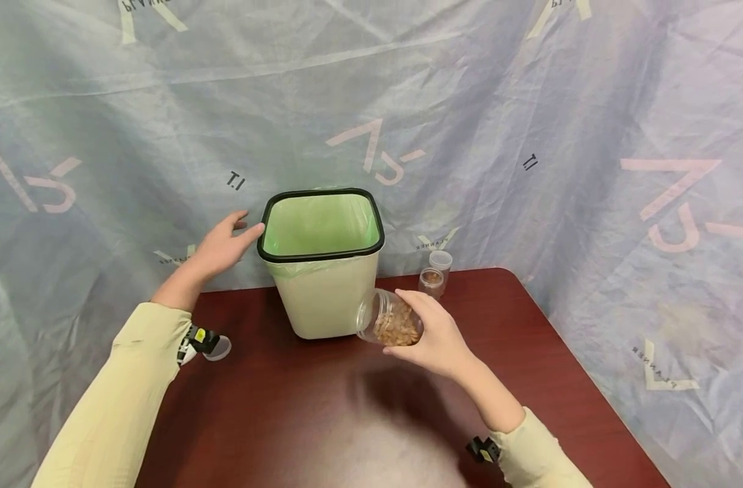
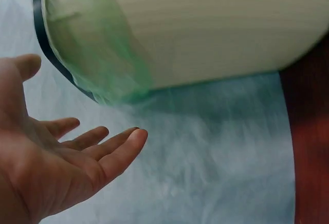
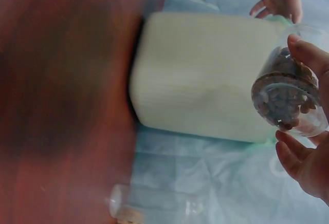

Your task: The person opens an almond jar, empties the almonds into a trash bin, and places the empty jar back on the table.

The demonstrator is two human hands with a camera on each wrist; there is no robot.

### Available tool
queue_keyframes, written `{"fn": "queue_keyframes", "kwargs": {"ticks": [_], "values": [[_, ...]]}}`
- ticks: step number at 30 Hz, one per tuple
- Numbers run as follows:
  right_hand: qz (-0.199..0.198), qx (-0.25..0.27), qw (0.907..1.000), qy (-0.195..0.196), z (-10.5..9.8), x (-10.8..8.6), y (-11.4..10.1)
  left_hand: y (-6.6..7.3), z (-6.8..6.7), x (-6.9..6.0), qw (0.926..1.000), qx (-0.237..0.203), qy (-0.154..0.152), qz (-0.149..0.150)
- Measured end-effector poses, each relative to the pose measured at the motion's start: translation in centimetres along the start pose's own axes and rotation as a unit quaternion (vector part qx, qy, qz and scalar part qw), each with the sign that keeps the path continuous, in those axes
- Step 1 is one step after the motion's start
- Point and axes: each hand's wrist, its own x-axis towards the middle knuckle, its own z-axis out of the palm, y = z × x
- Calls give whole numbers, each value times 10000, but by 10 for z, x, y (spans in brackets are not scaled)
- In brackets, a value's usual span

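My right hand (image 1: 435, 335) grips a clear plastic jar (image 1: 388, 318) partly filled with small brown pieces. The jar is tilted on its side above the table, its mouth toward the trash can. In the right wrist view, thumb and fingers curl round the jar (image 3: 288, 88). A cream trash can (image 1: 329, 298) with a black rim and a green liner bag (image 1: 319, 224) stands in front of me. Just left of its rim is my left hand (image 1: 219, 245), fingers loosely spread and holding nothing. In the left wrist view, a gap shows between that hand (image 2: 61, 157) and the can.
Two clear jars stand at the table's back right: a shorter jar (image 1: 431, 281) with brown contents and a taller jar (image 1: 441, 261) behind it. A clear round lid-like piece (image 1: 217, 348) lies near my left wrist. Grey cloth (image 1: 469, 135) hangs behind the dark red table (image 1: 298, 413).
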Motion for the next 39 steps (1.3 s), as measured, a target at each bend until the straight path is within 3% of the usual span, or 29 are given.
{"fn": "queue_keyframes", "kwargs": {"ticks": [4,9,19,24,32,39], "values": [[24,-123,9998,142,-11,10,3,13,4,6,9993,-342,-38,-155],[-17,-163,9996,227,-22,22,5,24,6,13,9994,-155,-87,-303],[-110,-248,9992,303,-43,50,10,32,8,26,9978,-144,-149,-636],[-52,-225,9992,340,-52,64,12,37,11,33,9949,-476,-222,-857],[52,-330,9990,292,-63,92,12,44,16,39,9925,-662,-41,-1026],[-6,-551,9983,205,-75,120,12,40,19,43,9923,-755,285,-937]]}}
